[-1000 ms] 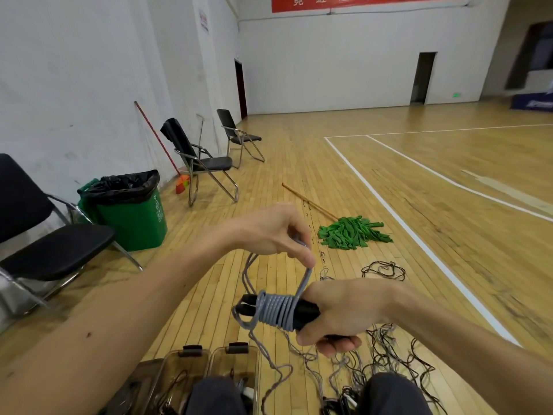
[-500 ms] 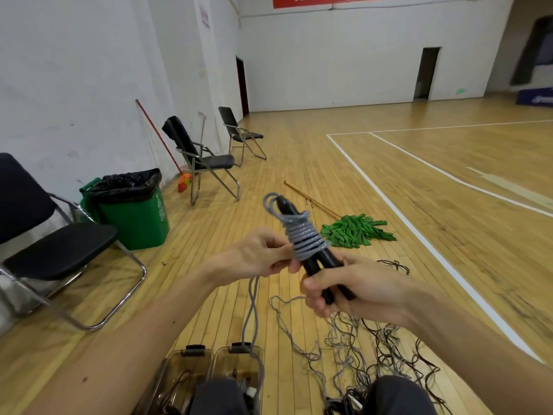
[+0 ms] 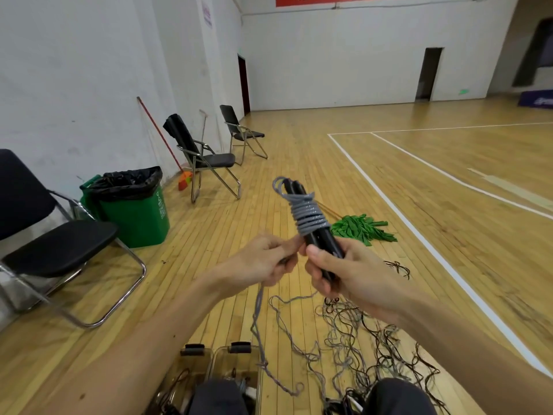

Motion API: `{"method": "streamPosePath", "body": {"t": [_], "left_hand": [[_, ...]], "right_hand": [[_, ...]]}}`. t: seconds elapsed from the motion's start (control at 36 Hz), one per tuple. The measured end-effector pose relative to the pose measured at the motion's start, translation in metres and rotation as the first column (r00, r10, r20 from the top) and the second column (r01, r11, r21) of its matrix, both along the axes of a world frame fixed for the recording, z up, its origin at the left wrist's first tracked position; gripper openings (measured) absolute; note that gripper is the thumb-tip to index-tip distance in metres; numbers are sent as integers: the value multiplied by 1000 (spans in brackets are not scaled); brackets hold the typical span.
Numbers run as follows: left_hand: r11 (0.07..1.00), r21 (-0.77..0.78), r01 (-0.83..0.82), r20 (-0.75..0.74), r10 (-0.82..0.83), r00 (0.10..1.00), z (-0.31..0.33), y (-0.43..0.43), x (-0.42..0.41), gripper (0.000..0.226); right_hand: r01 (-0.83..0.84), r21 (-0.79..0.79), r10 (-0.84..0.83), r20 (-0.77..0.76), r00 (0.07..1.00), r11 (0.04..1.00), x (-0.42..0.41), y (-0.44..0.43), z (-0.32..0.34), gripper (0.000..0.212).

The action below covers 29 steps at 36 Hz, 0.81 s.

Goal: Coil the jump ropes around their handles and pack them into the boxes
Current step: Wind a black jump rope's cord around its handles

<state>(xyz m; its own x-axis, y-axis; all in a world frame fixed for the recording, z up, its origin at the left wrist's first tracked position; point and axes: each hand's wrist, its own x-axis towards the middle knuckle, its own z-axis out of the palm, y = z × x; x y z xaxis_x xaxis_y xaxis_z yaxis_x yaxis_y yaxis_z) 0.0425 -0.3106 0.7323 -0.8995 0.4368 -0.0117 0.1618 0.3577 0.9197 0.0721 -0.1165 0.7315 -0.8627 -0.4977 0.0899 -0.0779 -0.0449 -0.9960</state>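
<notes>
My right hand (image 3: 344,271) grips the lower end of two black jump rope handles (image 3: 321,238), which point up and away from me. Several turns of grey rope (image 3: 308,215) are coiled round their upper half. My left hand (image 3: 263,262) pinches the free length of that grey rope just left of the handles; the rope hangs from it down to the floor (image 3: 260,319). Two clear plastic boxes (image 3: 233,359) with black latches sit on the floor by my knees, with dark cords inside.
A tangle of grey and black ropes (image 3: 368,339) lies on the wooden floor at the right. A green mop (image 3: 362,227) lies beyond my hands. Black folding chairs (image 3: 54,244) and a green bin (image 3: 131,205) stand along the left wall.
The handles swung from lying sideways to pointing up and away. My left hand came down from above the coil to beside the handles, still holding the rope.
</notes>
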Motion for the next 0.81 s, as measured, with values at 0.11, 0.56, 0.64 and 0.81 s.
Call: {"method": "streamPosePath", "body": {"t": [0.11, 0.56, 0.64, 0.81], "left_hand": [[998, 63, 6, 88, -11, 996, -7, 10, 6, 49], [893, -450, -10, -121, -50, 991, -18, -12, 16, 32], [817, -567, -102, -272, -69, 960, -14, -8, 17, 37], [595, -765, -245, -442, -210, 872, 11, 6, 21, 36]], "right_hand": [[70, -13, -70, 6, 998, 997, -5, 2, 10, 18], [318, 312, -320, -46, 946, 895, -40, 34, -27, 16], [330, 330, -339, -31, 940, 884, -47, 32, -37, 15], [315, 423, -311, -80, 947, 850, -53, 25, -43, 19]]}}
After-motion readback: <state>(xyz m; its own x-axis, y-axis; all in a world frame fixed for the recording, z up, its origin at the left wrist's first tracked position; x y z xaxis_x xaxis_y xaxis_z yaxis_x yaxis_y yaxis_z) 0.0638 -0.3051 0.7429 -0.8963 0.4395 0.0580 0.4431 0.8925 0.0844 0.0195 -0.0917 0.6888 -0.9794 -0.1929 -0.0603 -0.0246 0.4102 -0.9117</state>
